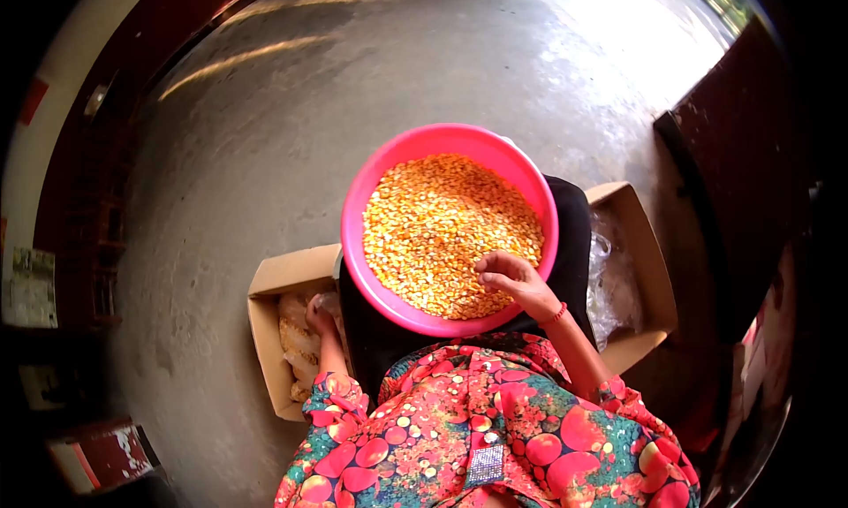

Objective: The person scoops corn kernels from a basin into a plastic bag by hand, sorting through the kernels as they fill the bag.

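Note:
A pink plastic basin (353,243) full of yellow-orange corn kernels (442,225) rests on my lap. Over the kernels near its right side is my right hand (521,283), a red bracelet at the wrist. Its thumb and fingers are curled together; anything between them is too small to make out. My left hand (321,319) is down in the cardboard box (265,331) on the left, closed on what looks like a clear plastic bag (329,303). Below it in that box lie clear bags with corn in them (300,358).
To my right stands another cardboard box (649,269) holding clear plastic bags (609,278). Grey concrete floor (247,172) spreads ahead. A dark door-like panel (733,172) is at the right, and a reddish box (106,455) lies at the lower left.

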The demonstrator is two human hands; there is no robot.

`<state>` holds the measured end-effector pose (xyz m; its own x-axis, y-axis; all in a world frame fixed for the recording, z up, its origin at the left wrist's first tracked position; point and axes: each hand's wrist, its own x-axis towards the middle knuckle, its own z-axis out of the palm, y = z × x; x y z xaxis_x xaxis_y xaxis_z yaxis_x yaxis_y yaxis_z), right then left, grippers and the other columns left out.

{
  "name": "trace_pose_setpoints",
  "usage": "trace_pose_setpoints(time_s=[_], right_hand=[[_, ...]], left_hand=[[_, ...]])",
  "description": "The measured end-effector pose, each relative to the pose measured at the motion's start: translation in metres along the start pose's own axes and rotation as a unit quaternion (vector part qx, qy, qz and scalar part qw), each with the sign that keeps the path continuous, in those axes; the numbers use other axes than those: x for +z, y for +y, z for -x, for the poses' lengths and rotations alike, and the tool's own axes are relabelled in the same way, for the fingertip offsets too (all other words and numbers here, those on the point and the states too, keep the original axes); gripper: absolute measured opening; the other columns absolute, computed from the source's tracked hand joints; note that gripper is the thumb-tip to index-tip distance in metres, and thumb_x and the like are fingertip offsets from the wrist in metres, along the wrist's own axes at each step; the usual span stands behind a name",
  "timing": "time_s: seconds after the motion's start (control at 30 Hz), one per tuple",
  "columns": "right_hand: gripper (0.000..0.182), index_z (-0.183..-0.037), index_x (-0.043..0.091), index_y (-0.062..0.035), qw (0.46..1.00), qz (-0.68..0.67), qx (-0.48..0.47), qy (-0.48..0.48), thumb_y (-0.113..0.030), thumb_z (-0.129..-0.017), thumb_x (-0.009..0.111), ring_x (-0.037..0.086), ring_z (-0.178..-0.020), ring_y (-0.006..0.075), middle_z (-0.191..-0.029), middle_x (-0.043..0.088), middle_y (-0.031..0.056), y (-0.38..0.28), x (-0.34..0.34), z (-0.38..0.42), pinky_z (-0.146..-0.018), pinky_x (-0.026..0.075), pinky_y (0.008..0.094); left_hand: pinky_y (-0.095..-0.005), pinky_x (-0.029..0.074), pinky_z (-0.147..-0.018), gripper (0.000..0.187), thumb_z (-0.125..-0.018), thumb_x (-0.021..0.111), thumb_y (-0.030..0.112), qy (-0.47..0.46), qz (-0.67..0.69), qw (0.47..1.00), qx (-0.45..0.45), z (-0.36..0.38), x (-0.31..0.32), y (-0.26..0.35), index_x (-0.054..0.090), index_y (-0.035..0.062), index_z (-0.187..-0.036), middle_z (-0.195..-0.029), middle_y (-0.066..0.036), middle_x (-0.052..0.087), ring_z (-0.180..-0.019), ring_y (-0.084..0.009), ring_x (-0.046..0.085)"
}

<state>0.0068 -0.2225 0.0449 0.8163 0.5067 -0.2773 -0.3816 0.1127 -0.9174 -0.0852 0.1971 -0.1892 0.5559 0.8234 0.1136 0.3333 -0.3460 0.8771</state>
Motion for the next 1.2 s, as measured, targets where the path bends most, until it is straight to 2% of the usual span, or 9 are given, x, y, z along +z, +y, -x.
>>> trace_pose_setpoints(time_s=[0.1,0.23,0.47,0.67,0.7,0.8,0.83,1.0,1.2], right_hand=[[0.02,-0.099,0.052,-0.0021,0.999,-0.035,-0.011,-0.005,-0.012,-0.083,0.055,0.05,-0.085,0.0056,-0.09,0.054,-0.0006,0.003,-0.005,0.005,-0.073,0.041,0.0207],[0.019,-0.099,0.052,-0.0021,0.998,-0.037,-0.032,0.029,-0.012,-0.083,0.055,0.05,-0.084,0.005,-0.09,0.054,-0.0009,0.003,-0.019,0.019,-0.072,0.042,0.02],[0.018,-0.097,0.053,-0.0019,0.994,-0.098,-0.038,0.042,-0.013,-0.083,0.054,0.052,-0.071,0.0045,-0.083,0.055,-0.0008,-0.006,-0.043,0.044,-0.064,0.044,0.019],[0.014,-0.092,0.056,-0.0033,0.941,-0.206,-0.147,0.226,-0.013,-0.084,0.05,0.053,-0.061,0.0066,-0.076,0.056,0.0018,0.002,-0.12,0.063,-0.053,0.044,0.0191],[0.013,-0.091,0.056,-0.0043,0.928,-0.183,-0.156,0.284,-0.013,-0.083,0.05,0.052,-0.06,0.0064,-0.075,0.056,0.0013,0.01,-0.14,0.062,-0.052,0.043,0.0185],[0.013,-0.091,0.057,-0.0078,0.876,-0.167,-0.064,0.448,-0.012,-0.081,0.05,0.05,-0.059,0.0077,-0.072,0.054,-0.0008,0.053,-0.202,0.054,-0.052,0.041,0.0187],[0.014,-0.093,0.058,-0.01,0.872,-0.15,-0.009,0.466,-0.012,-0.08,0.051,0.051,-0.061,0.0084,-0.076,0.054,-0.001,0.075,-0.222,0.05,-0.052,0.042,0.0203],[0.043,-0.118,0.044,-0.0178,0.85,-0.101,0.204,0.474,-0.013,-0.076,0.052,0.049,-0.087,0.0208,-0.112,0.045,0.0057,0.171,-0.275,0.032,-0.065,0.047,0.0361],[0.058,-0.125,0.039,-0.0227,0.814,-0.127,0.234,0.516,-0.017,-0.07,0.059,0.047,-0.087,0.0207,-0.108,0.047,0.008,0.2,-0.284,0.015,-0.069,0.047,0.0403]], left_hand=[[-0.031,0.045,-0.064,0.019,-0.078,0.047,0.009,-0.184,-0.26,0.938,-0.135,0.0,-0.02,-0.073,0.064,0.0045,-0.085,-0.078,-0.008,0.063,-0.074,-0.0178,0.058],[-0.0314,0.045,-0.064,0.022,-0.076,0.045,0.006,-0.285,-0.333,0.867,-0.238,0.046,-0.054,-0.085,0.058,0.0064,-0.094,-0.087,-0.009,0.059,-0.077,-0.019,0.057],[-0.032,0.044,-0.064,0.039,-0.074,0.041,0.001,-0.262,-0.303,0.861,-0.314,0.074,-0.081,-0.063,0.048,0.0097,-0.111,-0.103,-0.011,0.053,-0.083,-0.0209,0.055],[-0.0325,0.044,-0.064,0.056,-0.071,0.039,-0.003,-0.169,-0.126,0.911,-0.354,0.064,-0.082,-0.005,0.039,0.0125,-0.125,-0.117,-0.013,0.047,-0.088,-0.0226,0.052],[-0.0332,0.042,-0.071,0.069,-0.068,0.034,-0.006,-0.156,-0.03,0.919,-0.36,0.06,-0.087,0.0,0.021,0.0133,-0.134,-0.131,-0.013,0.029,-0.101,-0.0254,0.044],[-0.0343,0.038,-0.085,0.065,-0.069,0.032,-0.007,-0.071,0.068,0.956,-0.276,0.03,-0.093,-0.016,0.023,0.0078,-0.132,-0.133,-0.015,0.027,-0.112,-0.0262,0.038],[-0.0359,0.029,-0.095,0.062,-0.072,0.032,-0.007,-0.083,-0.014,0.979,-0.183,0.038,-0.089,0.034,0.021,0.0036,-0.132,-0.135,-0.017,0.023,-0.12,-0.0273,0.031],[-0.0372,0.022,-0.1,0.053,-0.078,0.034,-0.005,-0.01,0.034,0.993,-0.112,0.026,-0.079,0.083,0.027,0.0036,-0.13,-0.135,-0.018,0.024,-0.124,-0.0278,0.026],[-0.0353,0.024,-0.099,0.05,-0.077,0.038,-0.005,-0.065,0.046,0.997,0.011,0.028,-0.055,0.161,0.032,0.0027,-0.126,-0.131,-0.014,0.032,-0.121,-0.0264,0.03]])
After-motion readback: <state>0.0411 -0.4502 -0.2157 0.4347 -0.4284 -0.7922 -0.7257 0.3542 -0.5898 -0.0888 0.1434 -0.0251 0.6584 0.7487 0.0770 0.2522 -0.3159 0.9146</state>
